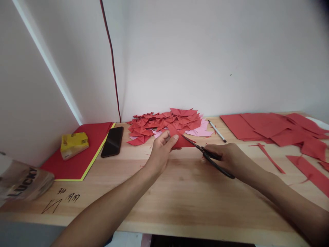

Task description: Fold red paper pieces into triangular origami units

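Observation:
Between the thumb and fingers of my left hand is a piece of red paper, held above the wooden table. My right hand grips black-handled scissors, their blades pointing left and reaching the right part of the paper. Whether the blades are parted is hard to make out. Just behind my left hand lies a pile of folded red paper pieces, with some pink folded paper among them.
On the right are red paper sheets and cut strips. A marker lies near the wall. To the left are a phone, a yellow packet on red sheets with yellow edging, and a bag marked LUCKY.

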A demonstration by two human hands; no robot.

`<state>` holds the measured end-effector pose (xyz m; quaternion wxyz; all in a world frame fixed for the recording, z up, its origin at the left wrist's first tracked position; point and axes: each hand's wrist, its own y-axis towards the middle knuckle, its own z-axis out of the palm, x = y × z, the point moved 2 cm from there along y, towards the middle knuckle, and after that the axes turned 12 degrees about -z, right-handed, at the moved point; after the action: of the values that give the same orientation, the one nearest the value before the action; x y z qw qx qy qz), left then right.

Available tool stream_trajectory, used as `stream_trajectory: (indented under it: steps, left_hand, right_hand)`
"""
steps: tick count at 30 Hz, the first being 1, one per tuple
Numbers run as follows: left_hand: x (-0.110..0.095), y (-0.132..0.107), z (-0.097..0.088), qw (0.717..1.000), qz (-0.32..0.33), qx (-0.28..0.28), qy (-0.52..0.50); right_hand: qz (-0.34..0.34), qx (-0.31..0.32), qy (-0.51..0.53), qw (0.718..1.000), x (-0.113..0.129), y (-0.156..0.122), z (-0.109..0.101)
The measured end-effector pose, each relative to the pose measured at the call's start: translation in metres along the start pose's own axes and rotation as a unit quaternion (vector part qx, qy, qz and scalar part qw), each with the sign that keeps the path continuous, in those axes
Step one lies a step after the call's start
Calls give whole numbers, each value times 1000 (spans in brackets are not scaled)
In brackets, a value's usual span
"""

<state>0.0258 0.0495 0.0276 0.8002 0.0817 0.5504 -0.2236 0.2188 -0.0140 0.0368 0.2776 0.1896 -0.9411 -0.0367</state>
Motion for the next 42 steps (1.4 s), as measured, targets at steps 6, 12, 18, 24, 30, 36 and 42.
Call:
stream_trajectory:
  steps: [6, 12, 18, 24, 30, 36, 42]
  left_hand:
    - [0, 1, -2, 1000, -13, -12, -11]
    - [1, 0, 0, 1000, -14, 4, 14]
    - [3, -1, 1, 1000, -17, 12, 13]
    - [5, 0, 0, 1000, -19, 12, 3]
    - [6, 0, 0, 1000, -26, 12, -9]
    - [7, 0, -1, 999, -28, 17, -8]
    - [7, -1, 1, 999, -40, 21, 4]
  right_hand:
    - [4, 13, -34, 999, 0, 0, 1]
    - [-4, 27, -46, 999, 1, -1, 2]
    - [-10, 26, -69, 997, -1, -1, 3]
    - [-24, 5, -60, 998, 0, -2, 1]
    - [-26, -7, -64, 998, -4, -3, 2]
    - [-16, 0, -99, 995, -8, -3, 2]
    - [-11, 33, -113, 993, 0, -1, 0]
